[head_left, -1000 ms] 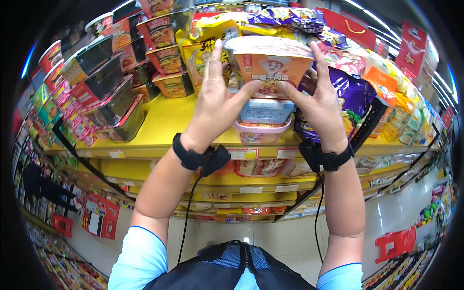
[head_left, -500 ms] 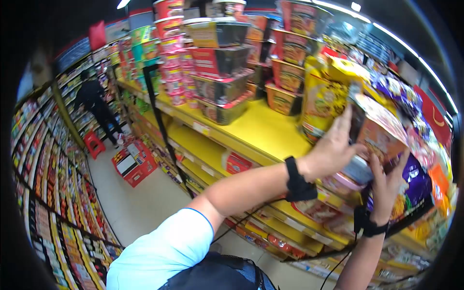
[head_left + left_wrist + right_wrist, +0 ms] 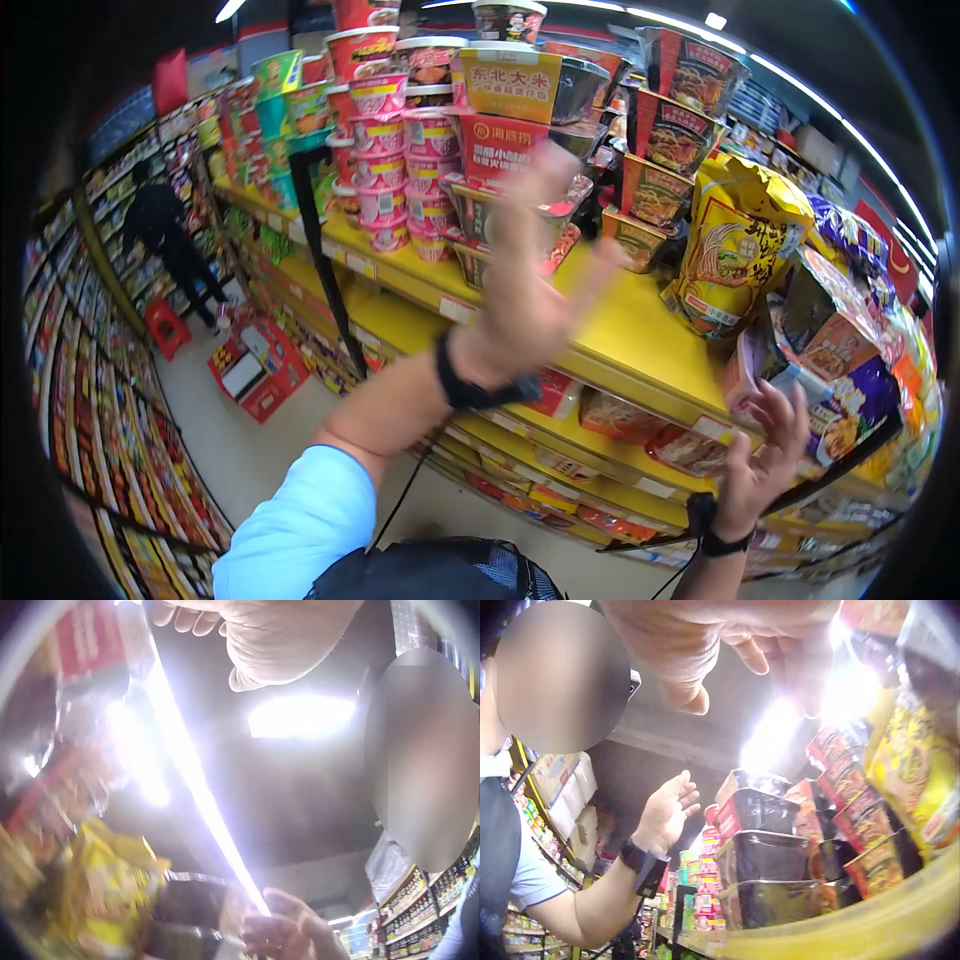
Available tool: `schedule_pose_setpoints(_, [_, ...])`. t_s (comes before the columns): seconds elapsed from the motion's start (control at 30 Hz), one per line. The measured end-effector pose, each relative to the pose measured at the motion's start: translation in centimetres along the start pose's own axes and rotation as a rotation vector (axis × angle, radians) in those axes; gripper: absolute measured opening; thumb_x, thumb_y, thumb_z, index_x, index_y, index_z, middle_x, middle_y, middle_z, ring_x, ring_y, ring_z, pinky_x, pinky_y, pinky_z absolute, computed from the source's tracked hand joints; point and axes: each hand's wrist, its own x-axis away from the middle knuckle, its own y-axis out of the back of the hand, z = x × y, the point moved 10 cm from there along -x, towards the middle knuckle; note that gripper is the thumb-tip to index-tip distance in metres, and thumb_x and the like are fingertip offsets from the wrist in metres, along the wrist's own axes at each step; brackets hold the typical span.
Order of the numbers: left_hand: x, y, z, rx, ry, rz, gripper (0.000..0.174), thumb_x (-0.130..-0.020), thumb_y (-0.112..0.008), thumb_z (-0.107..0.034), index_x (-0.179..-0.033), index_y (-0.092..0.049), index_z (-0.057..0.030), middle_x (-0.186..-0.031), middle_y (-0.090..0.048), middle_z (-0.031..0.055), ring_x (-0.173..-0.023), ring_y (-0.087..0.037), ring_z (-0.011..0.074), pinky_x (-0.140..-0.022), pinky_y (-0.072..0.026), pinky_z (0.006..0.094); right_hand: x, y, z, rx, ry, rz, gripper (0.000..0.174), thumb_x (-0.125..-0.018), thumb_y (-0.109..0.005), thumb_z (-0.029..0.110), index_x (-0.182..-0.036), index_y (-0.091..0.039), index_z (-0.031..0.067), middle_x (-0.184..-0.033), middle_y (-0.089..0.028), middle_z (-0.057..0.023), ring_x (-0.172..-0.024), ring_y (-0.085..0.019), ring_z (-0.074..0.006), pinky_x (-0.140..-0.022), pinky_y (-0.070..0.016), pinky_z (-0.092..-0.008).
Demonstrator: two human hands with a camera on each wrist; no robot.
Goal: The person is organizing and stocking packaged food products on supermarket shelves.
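Note:
In the head view my left hand [image 3: 530, 270] is raised and blurred, fingers spread, in front of a stack of boxed bowls with a red box [image 3: 500, 148] and a yellow-labelled box [image 3: 510, 85]; whether it touches them is hard to tell, but nothing is in its grasp. My right hand [image 3: 765, 455] hangs empty with loosely bent fingers, below an orange boxed bowl [image 3: 842, 345] leaning among the packs on the shelf. Between the hands stands a yellow noodle bag [image 3: 740, 245]. The right wrist view shows my left hand [image 3: 664, 817] raised beside the stacked black bowls [image 3: 769, 855].
The yellow shelf [image 3: 640, 330] runs across, with stacked noodle tubs [image 3: 380, 175] at the left and brown-orange bowls [image 3: 655, 190] near the middle. A black shelf post [image 3: 330, 260] stands at the left. On the aisle floor are a red box [image 3: 258, 368] and red stool [image 3: 166, 328]; a person [image 3: 170, 235] stands beyond.
Both hands have come off the orange boxed bowl, which stays on the right. My left hand has moved left toward the stacked boxes, my right hand lower. The view has turned left.

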Motion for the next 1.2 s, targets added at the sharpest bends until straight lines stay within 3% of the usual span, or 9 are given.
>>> schedule_pose_setpoints(0.13, [-9.7,8.3,10.6,-0.18,0.035,-0.055,0.082,-0.098,-0.075,-0.041,-0.155,-0.037,0.0039,-0.138,-0.057,0.0253,-0.125,-0.058,0.0341,-0.104,-0.0481,0.0441,-8.2,-11.9,5.7,-0.116,-0.003,0.091,0.078,-0.084,-0.073,0.018,-0.152,-0.042,-0.0017,-0.133,-0.063,-0.0216,-0.12,-0.066,-0.032,-0.105,-0.0515,-0.0422])
schedule_pose_setpoints(0.27, [-12.1,5.6,20.0,-0.176,0.279,0.414,0.089,-0.097,-0.068,-0.058,-0.161,-0.036,-0.0056,-0.139,-0.061,0.0244,-0.126,-0.063,0.0304,-0.104,-0.0506,0.0407,-19.6,-20.5,10.8,0.053,0.442,0.013,0.085,-0.082,-0.082,0.046,-0.142,-0.048,-0.0029,-0.12,-0.069,-0.027,-0.109,-0.071,-0.04,-0.091,-0.0575,-0.0436])
schedule_pose_setpoints(0.43, [-12.2,3.7,19.4,0.189,0.377,0.458,0.048,-0.103,-0.07,-0.023,-0.145,-0.056,-0.0075,-0.132,-0.067,0.0146,-0.118,-0.065,0.0187,-0.099,-0.0532,0.0328,-24.7,-26.7,9.2,0.122,0.175,0.104,0.103,-0.069,-0.092,0.061,-0.139,-0.054,-0.0056,-0.112,-0.073,-0.0268,-0.106,-0.074,-0.0331,-0.091,-0.0592,-0.0398])
schedule_pose_setpoints(0.57, [-12.1,5.1,11.0,0.237,0.084,0.252,0.044,-0.1,-0.071,-0.015,-0.141,-0.058,-0.0072,-0.127,-0.068,0.0142,-0.116,-0.066,0.0173,-0.097,-0.0537,0.0328,-21.2,-21.8,13.7,0.005,0.442,-0.09,0.089,-0.072,-0.097,0.041,-0.138,-0.055,-0.0026,-0.114,-0.074,-0.0249,-0.107,-0.074,-0.0338,-0.093,-0.0585,-0.0379])
schedule_pose_setpoints(0.6, [-12.3,5.1,8.7,0.243,0.029,0.223,0.045,-0.099,-0.072,-0.014,-0.141,-0.058,-0.007,-0.126,-0.069,0.0155,-0.116,-0.067,0.0203,-0.097,-0.0539,0.0344,-21.3,-19.6,13.8,-0.206,0.333,0.092,0.077,-0.085,-0.089,0.02,-0.145,-0.045,0.0042,-0.135,-0.061,-0.0196,-0.121,-0.065,-0.0284,-0.099,-0.0595,-0.041])
schedule_pose_setpoints(0.83, [-10.1,-6.4,-2.4,0.485,-0.379,0.198,0.057,-0.093,-0.063,0.003,-0.147,-0.048,-0.0012,-0.13,-0.065,0.022,-0.12,-0.065,0.033,-0.106,-0.0527,0.0462,-18.9,-2.6,13.9,-0.142,0.116,0.126,0.066,-0.084,-0.081,-0.006,-0.142,-0.05,0.0005,-0.127,-0.067,-0.0172,-0.114,-0.07,-0.0247,-0.094,-0.0642,-0.0345])
schedule_pose_setpoints(0.9, [-9.8,-10.4,-4.6,0.534,-0.145,0.285,0.051,-0.093,-0.063,0.002,-0.142,-0.048,0.0047,-0.129,-0.063,0.0258,-0.12,-0.064,0.0362,-0.107,-0.05,0.0466,-18.6,1.4,12.5,0.051,0.023,0.065,0.058,-0.086,-0.082,-0.001,-0.137,-0.054,-0.0017,-0.114,-0.073,-0.0138,-0.1,-0.074,-0.019,-0.08,-0.0628,-0.0291])
schedule_pose_setpoints(0.97, [-9.3,-14.3,-5.9,0.533,-0.007,0.28,0.05,-0.093,-0.067,-0.004,-0.139,-0.05,0.0044,-0.127,-0.064,0.0264,-0.119,-0.064,0.0378,-0.105,-0.05,0.0454,-20.3,6.0,8.3,0.19,0.064,0.137,0.073,-0.086,-0.089,0.025,-0.145,-0.054,0.0035,-0.124,-0.071,-0.0149,-0.117,-0.069,-0.0203,-0.099,-0.0545,-0.0333])
schedule_pose_setpoints(1.2, [-5.9,-28.3,-6.0,0.584,0.174,0.393,0.062,-0.094,-0.076,-0.015,-0.148,-0.048,-0.0043,-0.125,-0.068,0.0181,-0.117,-0.068,0.0262,-0.099,-0.0547,0.0383,-20.8,13.7,-1.6,0.199,-0.024,0.058,0.073,-0.08,-0.094,0.022,-0.14,-0.055,0.0031,-0.12,-0.071,-0.011,-0.109,-0.067,-0.0169,-0.094,-0.0551,-0.0316])
